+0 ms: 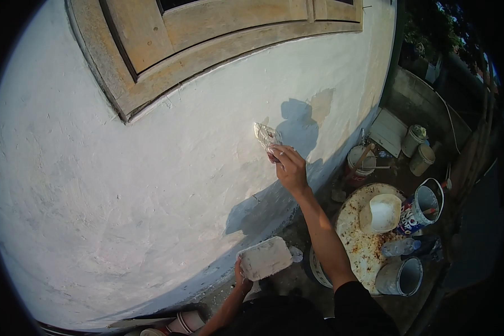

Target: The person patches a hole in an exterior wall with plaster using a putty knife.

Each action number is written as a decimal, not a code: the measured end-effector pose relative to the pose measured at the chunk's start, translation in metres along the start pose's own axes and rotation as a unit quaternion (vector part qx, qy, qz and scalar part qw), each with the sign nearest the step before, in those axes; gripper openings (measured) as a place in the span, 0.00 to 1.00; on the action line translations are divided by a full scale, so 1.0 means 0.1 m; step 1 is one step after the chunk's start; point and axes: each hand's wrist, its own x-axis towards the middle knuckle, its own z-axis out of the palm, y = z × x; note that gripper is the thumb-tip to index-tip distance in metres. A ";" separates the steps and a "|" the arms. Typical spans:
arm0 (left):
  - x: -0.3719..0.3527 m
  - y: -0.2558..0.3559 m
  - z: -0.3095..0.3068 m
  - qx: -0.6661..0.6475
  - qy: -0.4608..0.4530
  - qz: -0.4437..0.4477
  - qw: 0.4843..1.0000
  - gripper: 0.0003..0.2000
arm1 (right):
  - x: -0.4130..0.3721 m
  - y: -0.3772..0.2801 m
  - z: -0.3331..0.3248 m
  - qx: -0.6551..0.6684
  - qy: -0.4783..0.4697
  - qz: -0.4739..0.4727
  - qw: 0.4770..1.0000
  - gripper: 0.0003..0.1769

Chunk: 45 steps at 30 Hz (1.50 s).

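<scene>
My right hand (290, 167) is closed round a putty knife (267, 136), its blade coated in thick white filler. The blade is at the white wall (162, 173); whether it touches cannot be told. Low in front of me, my left hand (241, 274) grips the edge of a shallow white tray (265, 259) smeared with filler. My shadow falls on the wall beside the knife. Above, a wooden window frame (201, 59) is set into the wall.
To the right stands a round, rust-stained table (355, 246) holding a white container (382, 214), a plastic bottle (400, 247) and buckets (421, 207). Farther back, a bucket with a stick (360, 162) and several pails stand near a leaning board (388, 131).
</scene>
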 end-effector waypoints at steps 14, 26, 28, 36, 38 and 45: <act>-0.05 0.00 -0.13 -0.003 -0.026 0.026 0.999 0.29 | -0.43 -0.34 0.05 0.055 0.108 0.141 0.983 0.13; -0.14 -0.06 -0.35 -0.044 -0.012 0.009 0.999 0.29 | -0.02 -0.20 -0.03 0.062 0.008 0.059 0.996 0.16; -0.13 -0.05 -0.37 -0.057 -0.020 0.002 0.998 0.29 | -0.18 -0.42 0.07 0.086 0.000 0.057 0.995 0.16; -0.19 -0.09 -0.36 0.009 -0.025 0.040 0.999 0.28 | -0.78 -0.89 0.28 0.133 0.022 0.105 0.985 0.14; -0.31 0.02 -0.18 -0.012 -0.013 0.012 1.000 0.28 | -0.99 -0.89 0.28 0.140 0.046 0.151 0.978 0.12; -0.55 0.05 -0.30 0.021 0.026 0.030 0.999 0.30 | -1.84 0.03 0.09 0.188 0.179 0.465 0.847 0.07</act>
